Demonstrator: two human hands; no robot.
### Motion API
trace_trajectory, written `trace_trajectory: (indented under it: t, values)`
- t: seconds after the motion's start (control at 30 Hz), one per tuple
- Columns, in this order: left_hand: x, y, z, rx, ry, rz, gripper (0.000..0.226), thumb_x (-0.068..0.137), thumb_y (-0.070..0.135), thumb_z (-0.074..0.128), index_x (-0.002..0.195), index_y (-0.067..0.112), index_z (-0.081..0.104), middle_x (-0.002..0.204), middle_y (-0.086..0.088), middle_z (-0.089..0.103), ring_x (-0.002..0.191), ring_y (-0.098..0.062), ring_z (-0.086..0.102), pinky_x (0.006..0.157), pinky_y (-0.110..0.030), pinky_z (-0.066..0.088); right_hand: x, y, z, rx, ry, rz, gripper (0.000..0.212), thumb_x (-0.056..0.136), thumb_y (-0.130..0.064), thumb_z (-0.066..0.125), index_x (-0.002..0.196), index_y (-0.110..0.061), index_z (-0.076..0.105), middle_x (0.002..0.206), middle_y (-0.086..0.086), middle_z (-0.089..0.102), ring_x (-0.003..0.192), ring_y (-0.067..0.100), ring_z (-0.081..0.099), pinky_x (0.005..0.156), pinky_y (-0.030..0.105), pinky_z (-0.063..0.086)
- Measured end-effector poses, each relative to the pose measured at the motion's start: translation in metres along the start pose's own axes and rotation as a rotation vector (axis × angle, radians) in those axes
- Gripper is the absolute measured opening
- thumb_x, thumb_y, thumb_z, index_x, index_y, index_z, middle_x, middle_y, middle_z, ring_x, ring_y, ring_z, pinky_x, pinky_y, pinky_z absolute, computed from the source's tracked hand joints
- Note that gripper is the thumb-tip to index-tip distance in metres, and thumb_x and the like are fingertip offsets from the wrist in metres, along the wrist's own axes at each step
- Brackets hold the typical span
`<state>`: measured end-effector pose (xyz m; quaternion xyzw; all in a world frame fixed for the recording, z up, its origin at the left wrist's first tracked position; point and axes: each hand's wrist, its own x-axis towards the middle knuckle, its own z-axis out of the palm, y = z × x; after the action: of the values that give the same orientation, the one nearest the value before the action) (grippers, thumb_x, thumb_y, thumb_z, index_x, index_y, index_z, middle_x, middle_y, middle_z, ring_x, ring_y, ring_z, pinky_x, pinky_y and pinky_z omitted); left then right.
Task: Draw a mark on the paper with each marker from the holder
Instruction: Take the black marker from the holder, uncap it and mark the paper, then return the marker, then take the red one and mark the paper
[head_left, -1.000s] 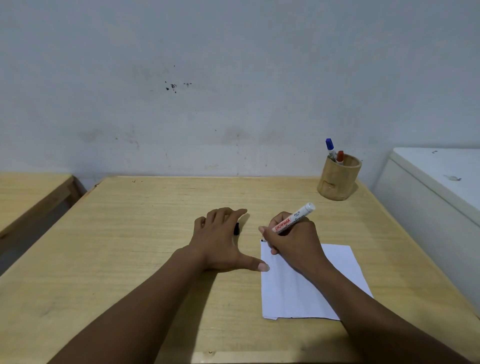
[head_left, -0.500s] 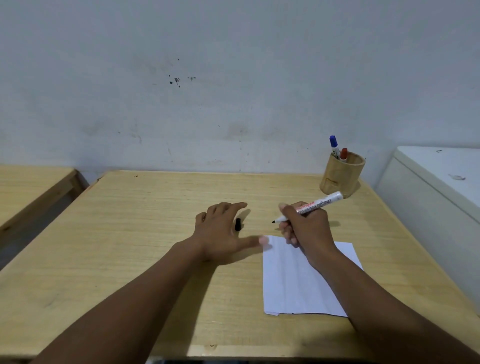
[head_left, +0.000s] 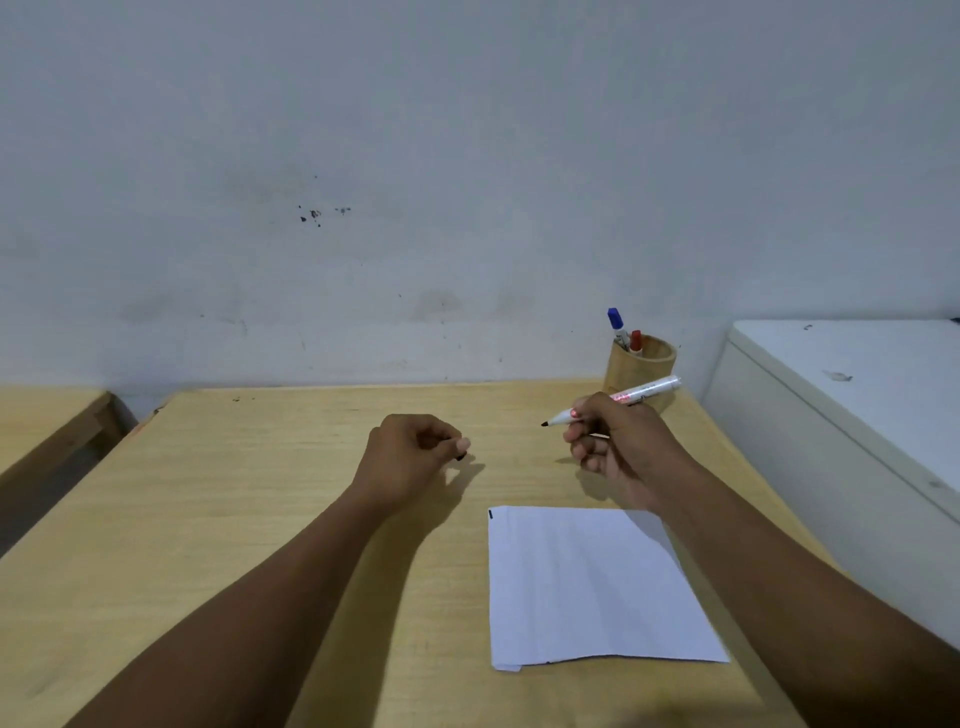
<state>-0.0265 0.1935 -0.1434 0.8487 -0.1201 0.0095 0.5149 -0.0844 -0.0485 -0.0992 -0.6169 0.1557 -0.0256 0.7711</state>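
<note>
Head view: against half a second ago, the right hand has lifted off the white sheet of paper and drawn back toward one o'clock, its fingers wrapped around the white-barrelled marker with red lettering, bare black tip pointing to nine o'clock in the air above the pale wooden table. A short dark stroke sits at the paper's far-left corner, so this marker's mark looks made. The left hand, which lay flat and spread beside the sheet, has curled up at eleven o'clock of the paper, thumb and fingers pinched on what appears to be the small black cap, only its end showing. That points to recapping as the step in hand, the tip and cap being near but apart. At one o'clock, by the wall, the round bamboo holder keeps a blue-capped marker and a red-capped marker, both upright and capped, so by my reading one mark of three is done and two remain.
</note>
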Motion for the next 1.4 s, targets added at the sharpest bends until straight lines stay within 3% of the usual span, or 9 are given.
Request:
trace_trajectory:
  t: [0.13,0.37,0.7,0.87,1.13,1.23,1.3,1.4]
  values:
    - [0.001,0.021,0.012,-0.292,0.003,-0.073,0.017,0.084,0.034,0.080,0.080,0.017,0.081,0.078,0.008,0.078,0.070,-0.012,0.065,0.063,-0.019,0.049,-0.002,0.006,-0.003,0.061,-0.003,-0.001,0.012,0.093,-0.007,0.061,0.081,-0.004,0.062,0.065,0.013,0.061,0.043,0.016,0.054,0.047,0.027,0.035]
    - [0.007,0.054,0.041,-0.603,-0.070,-0.256,0.030,0.082,0.045,0.079,0.093,0.017,0.082,0.077,0.007,0.071,0.065,-0.012,0.060,0.069,-0.029,0.040,-0.005,0.008,0.008,0.290,-0.015,-0.016,0.006,0.089,-0.008,0.071,0.091,-0.002,0.071,0.067,0.009,0.067,0.049,0.014,0.063,0.044,0.022,0.045]
    - [0.022,0.071,0.066,-0.819,-0.083,-0.231,0.027,0.082,0.035,0.081,0.094,0.011,0.079,0.077,0.000,0.073,0.067,-0.013,0.063,0.066,-0.025,0.044,-0.001,-0.005,0.006,0.345,0.014,-0.101,0.013,0.091,-0.008,0.070,0.099,0.001,0.070,0.069,0.010,0.069,0.054,0.014,0.068,0.051,0.023,0.048]
    - [0.027,0.084,0.074,-0.802,-0.079,-0.179,0.028,0.083,0.034,0.080,0.096,0.008,0.079,0.075,-0.001,0.072,0.066,-0.013,0.062,0.066,-0.026,0.045,0.003,-0.010,0.003,0.365,0.031,-0.121,0.015,0.091,-0.009,0.070,0.102,0.002,0.070,0.067,0.009,0.068,0.053,0.014,0.067,0.049,0.022,0.048]
    - [0.045,0.117,0.075,-0.579,-0.016,-0.028,0.019,0.086,0.028,0.079,0.076,0.012,0.076,0.063,0.000,0.068,0.060,-0.012,0.061,0.067,-0.027,0.048,0.015,-0.026,-0.005,0.351,0.000,-0.142,0.016,0.093,-0.017,0.071,0.099,-0.002,0.068,0.072,0.010,0.065,0.052,0.013,0.063,0.048,0.022,0.045]
    - [0.058,0.132,0.072,-0.442,0.016,0.063,0.020,0.087,0.032,0.077,0.079,0.013,0.076,0.066,0.000,0.071,0.060,-0.008,0.064,0.066,-0.027,0.049,0.019,-0.049,-0.015,0.178,0.002,-0.084,0.037,0.091,-0.039,0.071,0.103,-0.004,0.066,0.066,0.009,0.064,0.048,0.015,0.057,0.047,0.024,0.039]
    - [0.071,0.147,0.069,-0.334,0.075,0.159,0.022,0.087,0.035,0.077,0.080,0.013,0.078,0.067,0.001,0.074,0.064,-0.010,0.067,0.068,-0.030,0.054,0.021,-0.066,-0.032,0.043,0.034,-0.023,0.053,0.086,-0.060,0.067,0.094,-0.008,0.068,0.061,0.009,0.062,0.044,0.016,0.052,0.046,0.024,0.037]
    - [0.093,0.175,0.068,-0.115,0.178,0.280,0.022,0.088,0.036,0.076,0.082,0.015,0.079,0.068,0.005,0.074,0.069,-0.012,0.070,0.064,-0.023,0.052,0.029,-0.084,-0.070,-0.108,0.204,-0.029,0.061,0.090,-0.065,0.057,0.092,-0.005,0.068,0.063,0.013,0.064,0.042,0.017,0.051,0.043,0.024,0.036]
